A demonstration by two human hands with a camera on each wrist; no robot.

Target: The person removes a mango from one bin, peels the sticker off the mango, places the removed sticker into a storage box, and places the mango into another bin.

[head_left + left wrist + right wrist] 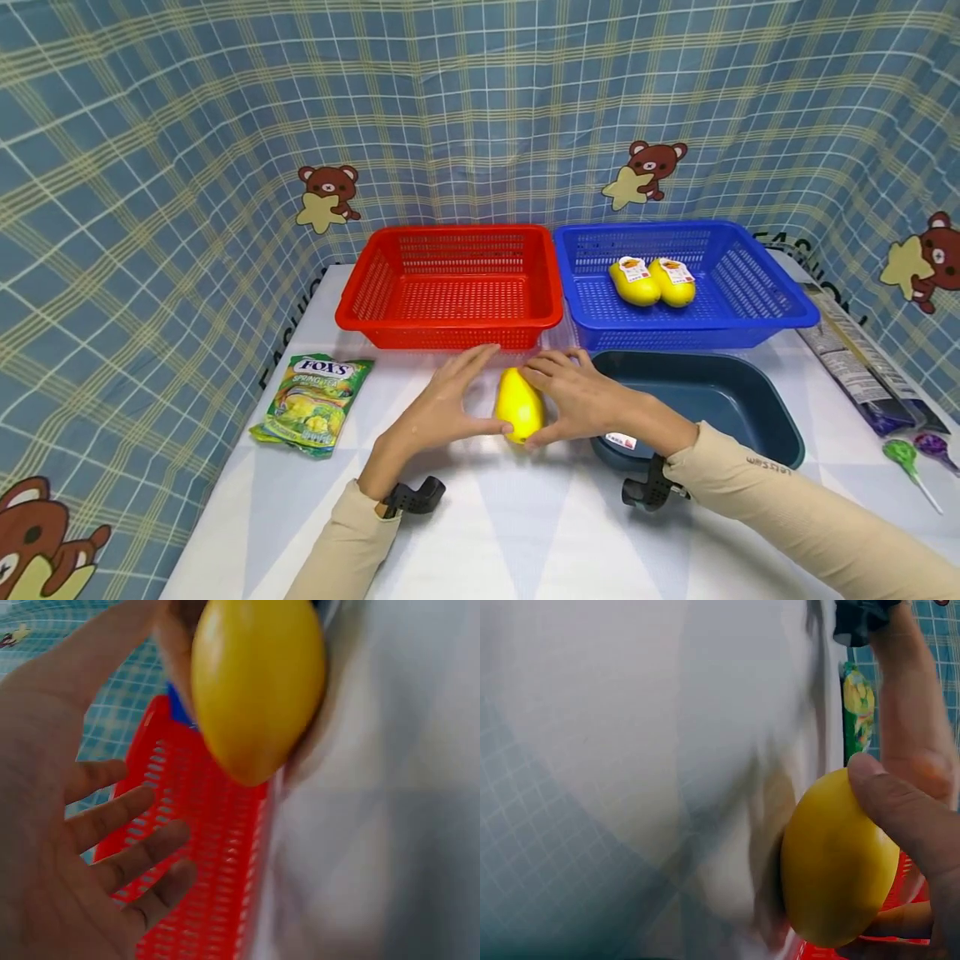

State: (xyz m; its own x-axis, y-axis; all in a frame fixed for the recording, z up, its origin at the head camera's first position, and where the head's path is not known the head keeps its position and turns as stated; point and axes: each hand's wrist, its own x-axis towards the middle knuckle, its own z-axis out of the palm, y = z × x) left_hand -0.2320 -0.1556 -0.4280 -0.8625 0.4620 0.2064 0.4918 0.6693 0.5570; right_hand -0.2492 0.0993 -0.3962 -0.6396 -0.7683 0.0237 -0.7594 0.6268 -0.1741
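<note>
A smooth yellow mango (518, 403) is between the two hands over the table, just in front of the red basket. My right hand (585, 402) grips it from the right, thumb (900, 806) on one side and fingers curled on the other. To its left, my left hand (442, 406) has its fingers spread and apart from the mango (259, 690). The left thumb tip comes close to the fruit's near end in the head view; whether it touches cannot be told. Two labelled mangoes (636, 287) lie in the blue basket (757, 321).
Behind the hands stands a red basket (450, 333) with nothing in it. A dark teal tray (712, 400) is under the right forearm. The green Fox's candy bag (315, 404) lies at left. At right are a dark package (862, 367) and green and purple lollipops (903, 458).
</note>
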